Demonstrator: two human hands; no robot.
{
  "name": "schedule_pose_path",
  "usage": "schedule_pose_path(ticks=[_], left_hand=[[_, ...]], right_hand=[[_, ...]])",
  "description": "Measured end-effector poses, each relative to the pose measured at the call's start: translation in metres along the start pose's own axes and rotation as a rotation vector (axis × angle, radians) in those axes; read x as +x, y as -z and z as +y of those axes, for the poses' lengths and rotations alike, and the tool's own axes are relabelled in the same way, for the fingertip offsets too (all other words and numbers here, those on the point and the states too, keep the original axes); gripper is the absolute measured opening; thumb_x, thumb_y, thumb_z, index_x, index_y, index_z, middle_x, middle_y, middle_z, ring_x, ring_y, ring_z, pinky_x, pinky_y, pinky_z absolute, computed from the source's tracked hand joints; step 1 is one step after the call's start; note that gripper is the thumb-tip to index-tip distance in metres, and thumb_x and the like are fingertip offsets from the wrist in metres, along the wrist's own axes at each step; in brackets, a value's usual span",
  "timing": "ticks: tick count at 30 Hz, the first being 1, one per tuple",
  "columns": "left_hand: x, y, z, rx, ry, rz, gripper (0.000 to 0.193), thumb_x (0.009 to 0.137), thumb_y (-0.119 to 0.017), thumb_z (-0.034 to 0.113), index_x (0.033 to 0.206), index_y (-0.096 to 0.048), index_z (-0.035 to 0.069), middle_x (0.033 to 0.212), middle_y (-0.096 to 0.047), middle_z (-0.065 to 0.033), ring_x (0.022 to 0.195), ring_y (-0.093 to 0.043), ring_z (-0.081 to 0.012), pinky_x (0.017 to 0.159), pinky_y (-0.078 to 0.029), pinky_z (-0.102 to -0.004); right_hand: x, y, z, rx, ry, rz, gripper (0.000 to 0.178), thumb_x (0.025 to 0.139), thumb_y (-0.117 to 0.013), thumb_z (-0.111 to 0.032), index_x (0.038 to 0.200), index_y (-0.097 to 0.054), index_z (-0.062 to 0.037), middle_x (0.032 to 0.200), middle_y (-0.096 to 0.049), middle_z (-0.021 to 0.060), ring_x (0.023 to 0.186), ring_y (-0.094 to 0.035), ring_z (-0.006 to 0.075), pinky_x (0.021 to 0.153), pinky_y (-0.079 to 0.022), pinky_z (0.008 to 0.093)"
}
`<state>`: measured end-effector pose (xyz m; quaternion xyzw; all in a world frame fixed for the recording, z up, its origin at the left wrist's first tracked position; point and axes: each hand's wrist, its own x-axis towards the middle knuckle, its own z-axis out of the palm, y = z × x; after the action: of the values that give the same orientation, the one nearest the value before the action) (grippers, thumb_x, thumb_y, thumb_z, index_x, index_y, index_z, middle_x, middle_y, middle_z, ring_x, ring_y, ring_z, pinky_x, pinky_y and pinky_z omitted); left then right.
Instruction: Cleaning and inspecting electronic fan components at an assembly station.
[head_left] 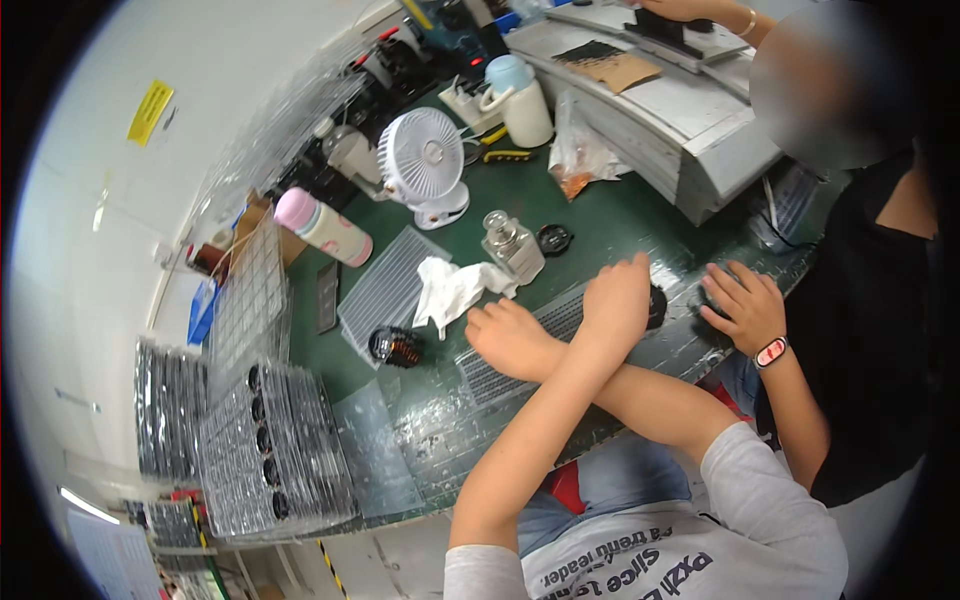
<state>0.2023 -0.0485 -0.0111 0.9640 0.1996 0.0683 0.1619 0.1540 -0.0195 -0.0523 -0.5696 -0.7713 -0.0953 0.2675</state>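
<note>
My forearms cross over a grey tray of small dark cells [488, 378], the left one lying on top. My left hand [618, 292] is at the tray's right part, its back up and fingers curled. Beside it is a black object [656, 308], partly covered. Over the tray's left part, my right hand [512, 336] also has its fingers curled. What either hand holds, if anything, is hidden. A crumpled white tissue [448, 290] lies just beyond my right hand. Behind are a clear glass bottle [512, 246] and a round black lid [554, 240].
A black cylindrical part [396, 346] stands left, near a clear ribbed tray [385, 285]. Farther back are a pink-capped bottle [325, 228], white fan [425, 160] and kettle [522, 105]. Stacked clear trays [270, 450] fill the left edge. A co-worker's hand [745, 308] rests at right.
</note>
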Motion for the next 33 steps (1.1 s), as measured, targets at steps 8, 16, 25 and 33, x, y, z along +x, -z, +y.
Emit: schedule_pose_path(ticks=[8, 16, 25, 33], left_hand=[[-0.074, 0.055, -0.065, -0.912, 0.119, 0.469, 0.013, 0.095, -0.053, 0.012, 0.107, -0.05, 0.007, 0.089, -0.058, -0.0042, 0.075, -0.057, -0.012, 0.055, -0.045, -0.0255], [-0.133, 0.062, -0.137, -1.634, 0.396, 0.478, 0.015, 0.1, -0.049, 0.017, 0.112, -0.051, 0.01, 0.081, -0.057, -0.0043, 0.059, -0.044, -0.0066, 0.046, -0.033, -0.0205], [-0.139, 0.057, -0.145, -1.605, 0.401, 0.544, 0.018, 0.097, -0.054, 0.015, 0.11, -0.058, 0.004, 0.086, -0.065, -0.0051, 0.057, -0.051, -0.0056, 0.045, -0.04, -0.0203], [-0.139, 0.069, -0.136, -1.625, 0.579, 0.554, 0.021, 0.095, -0.057, 0.015, 0.112, -0.059, 0.002, 0.072, -0.057, -0.0037, 0.047, -0.044, -0.003, 0.036, -0.033, -0.0167]], right_hand=[[-0.025, -0.042, 0.048, 0.636, -0.167, 0.148, 0.025, 0.082, -0.059, -0.011, 0.103, -0.052, 0.0006, 0.095, -0.06, 0.0146, 0.088, -0.061, 0.0308, 0.076, -0.049, 0.0359], [0.017, 0.048, 0.027, 1.142, -0.54, 0.246, 0.012, 0.088, -0.064, -0.009, 0.094, -0.062, 0.0008, 0.101, -0.059, 0.0085, 0.084, -0.062, 0.0154, 0.076, -0.051, 0.0289], [0.019, 0.066, 0.012, 1.477, -0.506, -0.004, 0.011, 0.089, -0.063, -0.006, 0.094, -0.062, 0.0034, 0.116, -0.061, 0.0126, 0.095, -0.061, 0.0131, 0.087, -0.049, 0.0289], [0.019, 0.067, 0.002, 1.504, -0.562, 0.046, 0.01, 0.087, -0.063, 0.0, 0.095, -0.062, 0.0054, 0.119, -0.059, 0.0129, 0.099, -0.059, 0.013, 0.092, -0.048, 0.028]])
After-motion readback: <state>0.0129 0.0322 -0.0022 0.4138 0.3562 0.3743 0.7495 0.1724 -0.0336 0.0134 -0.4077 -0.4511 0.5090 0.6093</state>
